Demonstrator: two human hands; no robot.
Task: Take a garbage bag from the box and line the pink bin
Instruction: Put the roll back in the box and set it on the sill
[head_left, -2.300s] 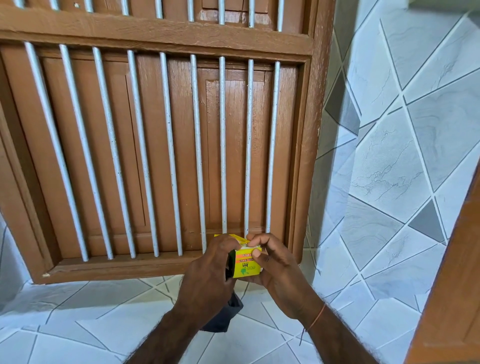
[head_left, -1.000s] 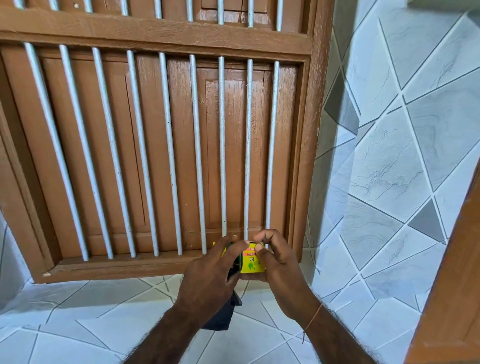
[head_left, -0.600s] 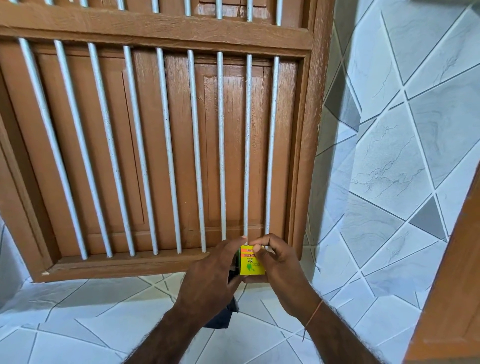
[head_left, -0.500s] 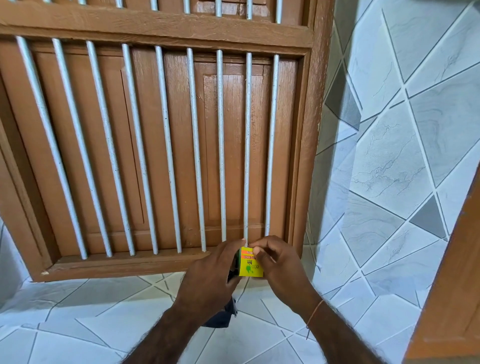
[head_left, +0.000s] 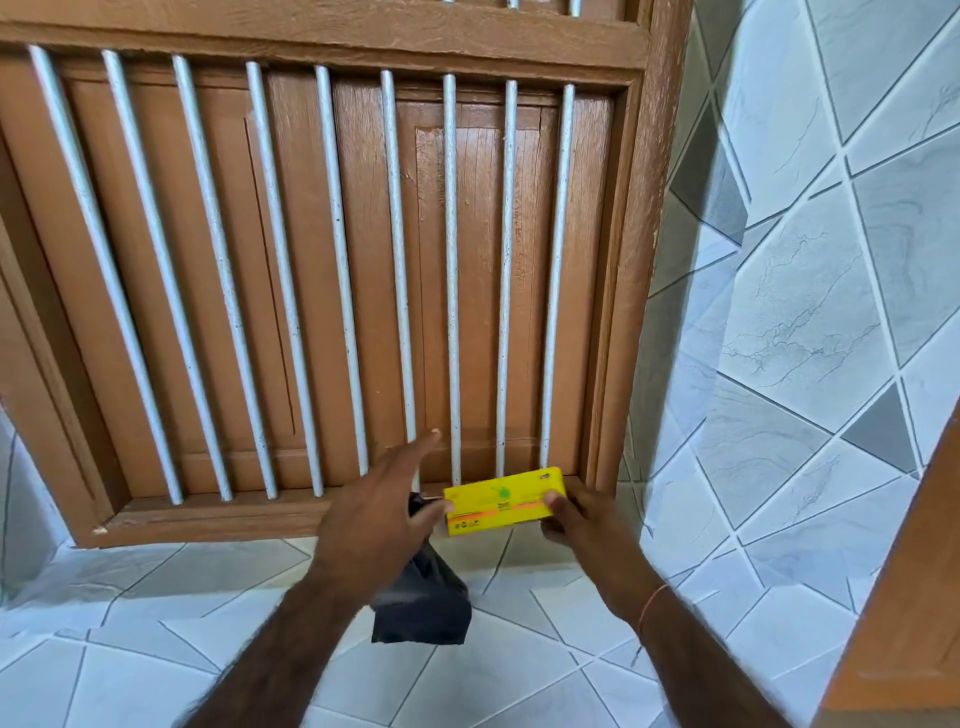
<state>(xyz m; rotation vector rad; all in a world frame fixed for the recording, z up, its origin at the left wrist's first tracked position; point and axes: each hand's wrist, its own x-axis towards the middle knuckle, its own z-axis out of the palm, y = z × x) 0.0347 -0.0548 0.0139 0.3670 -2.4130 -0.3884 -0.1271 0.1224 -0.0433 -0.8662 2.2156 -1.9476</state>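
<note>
Garbage bag (head_left: 421, 597), black and still folded into a compact wad, hangs below the left hand (head_left: 374, 519), which appears to pinch its top between thumb and lower fingers while the index and the other upper fingers are spread out toward the window bars (head_left: 337, 280); the exact pinch point is hidden behind the hand, so how firmly the bag is held cannot be told. Just to the right, the yellow box (head_left: 501, 501) is held lengthwise by the right hand (head_left: 582, 519), thumb on its front face and the remaining fingers curled round its right end, close above the wooden window sill (head_left: 218, 514) and in front of the barred shutter. Judging from this, the first part of the task looks done: a bag is out of the box and separate from it. What seems left is putting the box down, shaking the bag open, and fitting it into the pink bin, which is nowhere in view; only the tiled floor (head_left: 156, 613) and the tiled wall (head_left: 810, 322) at right are visible.
</note>
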